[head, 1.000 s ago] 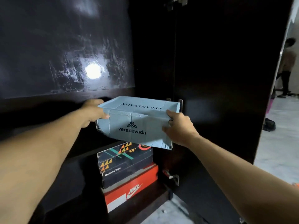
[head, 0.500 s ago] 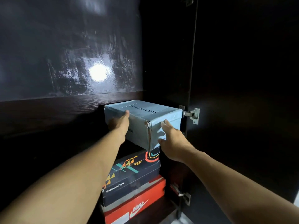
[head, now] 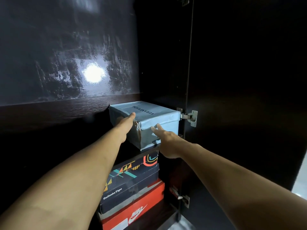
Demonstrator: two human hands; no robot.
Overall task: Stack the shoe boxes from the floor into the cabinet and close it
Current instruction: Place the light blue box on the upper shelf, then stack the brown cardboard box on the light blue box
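While pressed flat, fingers spread, against pale blue Veranevada box (head: 150, 121): left hand (head: 125, 121), right hand (head: 166, 138). Seating atop Onitsuka Tiger box (head: 131, 176). Next: push home, shut cabinet door (head: 245, 97).

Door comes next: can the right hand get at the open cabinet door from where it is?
Probably yes. The right hand rests flat against the blue box, gripping nothing, and the cabinet door stands open just beside it, unobstructed.
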